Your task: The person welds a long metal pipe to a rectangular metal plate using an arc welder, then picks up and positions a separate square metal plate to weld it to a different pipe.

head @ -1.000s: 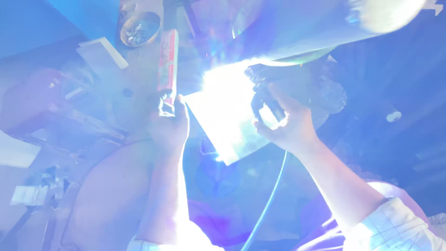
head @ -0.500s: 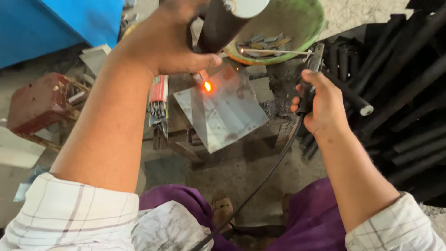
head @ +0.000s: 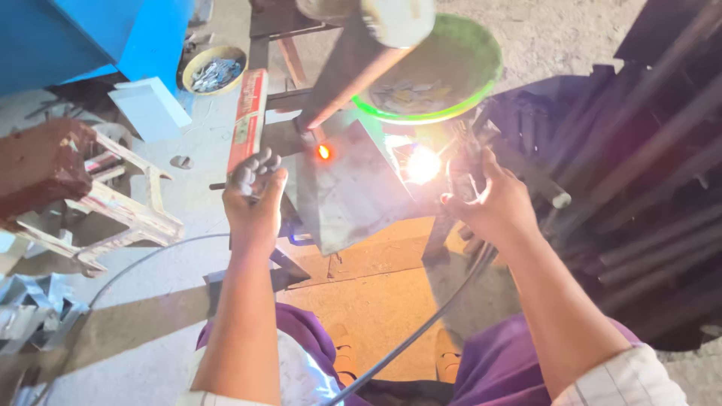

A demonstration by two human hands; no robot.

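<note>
1. Our right hand (head: 489, 203) has its fingers clamped on the electrode holder (head: 468, 162), sparking on the metal plate (head: 350, 192) atop the stand.
2. Left hand (head: 254, 197), fingers curled on a rod (bare skin), risks burns beside the glowing weld spot (head: 324, 152).

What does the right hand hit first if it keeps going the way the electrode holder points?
Probably the metal plate. The right hand grips the electrode holder, aimed left and slightly forward at the bright arc by the plate's right edge. Glare hides the rod tip, so depth is uncertain.
</note>
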